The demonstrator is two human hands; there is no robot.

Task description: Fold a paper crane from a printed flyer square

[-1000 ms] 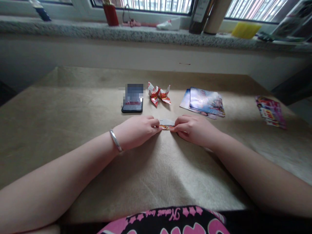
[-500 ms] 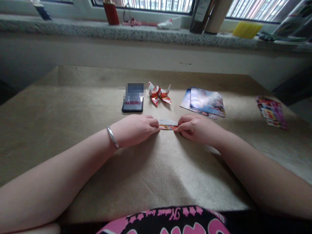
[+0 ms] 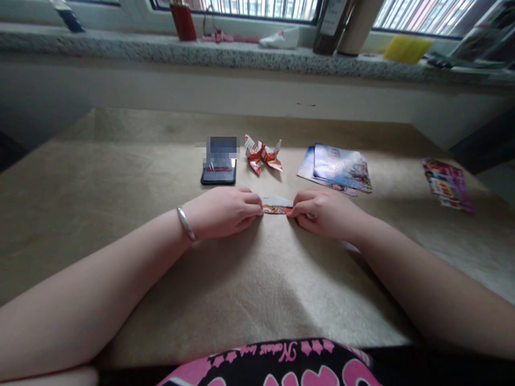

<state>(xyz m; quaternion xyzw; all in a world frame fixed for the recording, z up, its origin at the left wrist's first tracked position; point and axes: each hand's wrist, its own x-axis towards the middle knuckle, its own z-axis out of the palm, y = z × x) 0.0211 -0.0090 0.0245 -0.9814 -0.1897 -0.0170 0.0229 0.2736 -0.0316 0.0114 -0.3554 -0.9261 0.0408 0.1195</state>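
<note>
Left hand [image 3: 224,212] and right hand [image 3: 326,214] pinch the paper [image 3: 277,209] at both ends — press evenly so it folds straight.

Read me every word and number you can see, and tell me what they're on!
No text is clear enough to quote.
Black-and-pink cloth: small script unclear, big letters cut off.
Folded paper strip: print too small.
Red-and-white folded paper: too small.
Blue cards: blurred.
Pink cards: blurred.
Dark bottle's label: blurred.
Phone: partly pixelated, nothing readable.
</note>
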